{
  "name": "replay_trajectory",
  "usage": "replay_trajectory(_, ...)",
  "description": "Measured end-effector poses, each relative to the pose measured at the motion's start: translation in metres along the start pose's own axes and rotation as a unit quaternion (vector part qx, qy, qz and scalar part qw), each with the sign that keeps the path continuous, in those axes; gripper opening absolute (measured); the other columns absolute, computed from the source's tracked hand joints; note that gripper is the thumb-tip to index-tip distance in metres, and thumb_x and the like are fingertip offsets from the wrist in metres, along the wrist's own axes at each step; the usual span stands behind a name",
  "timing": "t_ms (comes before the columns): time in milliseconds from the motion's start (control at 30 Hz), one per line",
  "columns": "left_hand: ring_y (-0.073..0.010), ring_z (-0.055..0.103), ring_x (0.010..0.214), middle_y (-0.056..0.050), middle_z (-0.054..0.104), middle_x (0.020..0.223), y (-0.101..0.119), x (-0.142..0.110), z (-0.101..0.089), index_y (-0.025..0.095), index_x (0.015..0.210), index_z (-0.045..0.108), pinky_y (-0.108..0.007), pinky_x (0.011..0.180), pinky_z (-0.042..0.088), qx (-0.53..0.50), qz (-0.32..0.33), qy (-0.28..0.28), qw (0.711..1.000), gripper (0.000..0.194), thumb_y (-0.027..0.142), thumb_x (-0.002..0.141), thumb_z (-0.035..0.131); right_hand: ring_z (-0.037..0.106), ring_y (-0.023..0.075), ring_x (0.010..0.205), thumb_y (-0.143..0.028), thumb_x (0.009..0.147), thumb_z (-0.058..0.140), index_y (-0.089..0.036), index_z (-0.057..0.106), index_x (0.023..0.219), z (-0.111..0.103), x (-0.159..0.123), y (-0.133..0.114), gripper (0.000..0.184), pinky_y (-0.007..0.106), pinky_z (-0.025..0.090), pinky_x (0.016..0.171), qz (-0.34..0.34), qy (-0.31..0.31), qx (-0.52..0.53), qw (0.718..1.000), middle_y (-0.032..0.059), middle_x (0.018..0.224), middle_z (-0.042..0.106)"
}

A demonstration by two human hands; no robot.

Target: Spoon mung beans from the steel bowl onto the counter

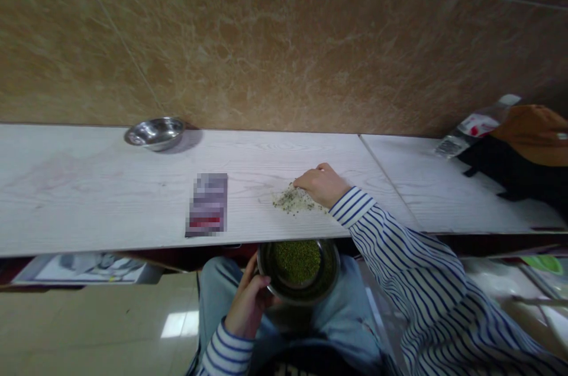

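My left hand (pixel 249 303) grips the left rim of a metal bowl (pixel 329 281), thumb over the edge. Small green beans (pixel 296 261), like mung beans, lie inside the bowl, which is above my lap just below the table's front edge. On the white tabletop, my right hand (pixel 323 184) reaches down to a loose pile of pale grains mixed with dark bits (pixel 293 200). Its fingers are bent and closed together at the pile's upper right edge. Whatever is between the fingertips is hidden.
A second metal bowl (pixel 155 134) stands by the wall at the back left. A blurred-out phone-shaped object (pixel 207 206) lies left of the pile. At the far right are a plastic bottle (pixel 479 125) and a brown and black bag (pixel 528 157). The white table (pixel 89 187) ends above my knees.
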State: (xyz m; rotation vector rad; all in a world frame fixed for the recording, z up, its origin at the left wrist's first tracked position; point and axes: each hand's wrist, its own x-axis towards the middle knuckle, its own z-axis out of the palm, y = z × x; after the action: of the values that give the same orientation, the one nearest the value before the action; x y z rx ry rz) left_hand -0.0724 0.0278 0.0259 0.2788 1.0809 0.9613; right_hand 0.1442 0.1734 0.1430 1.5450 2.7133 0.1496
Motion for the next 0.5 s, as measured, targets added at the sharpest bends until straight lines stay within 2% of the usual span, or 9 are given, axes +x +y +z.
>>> replay_trajectory(167, -0.0136, 0.059, 0.066, -0.001, 0.063, 0.095, 0.0, -0.003, 0.002, 0.027, 0.128, 0.048, -0.028, 0.054, 0.051, -0.001, 0.001, 0.003, 1.0, 0.071, 0.016, 0.059, 0.064, 0.057, 0.0159, 0.097, -0.01, 0.09, 0.04, -0.026, 0.061, 0.106, -0.002, -0.015, -0.006, 0.031, 0.036, 0.025, 0.085, -0.023, 0.008, -0.011, 1.0, 0.0011, 0.105, 0.07)
replay_trajectory(500, -0.016, 0.061, 0.068, -0.003, 0.062, 0.1, 0.001, -0.013, 0.005, 0.027, 0.126, 0.047, -0.031, 0.051, 0.055, 0.005, 0.014, -0.005, 1.0, 0.065, 0.014, 0.063, 0.06, 0.058, 0.0157, 0.099, -0.01, 0.09, 0.041, -0.025, 0.062, 0.105, 0.0, -0.039, -0.018, 0.029, 0.037, 0.024, 0.088, -0.023, 0.026, -0.01, 0.999, 0.002, 0.105, 0.07)
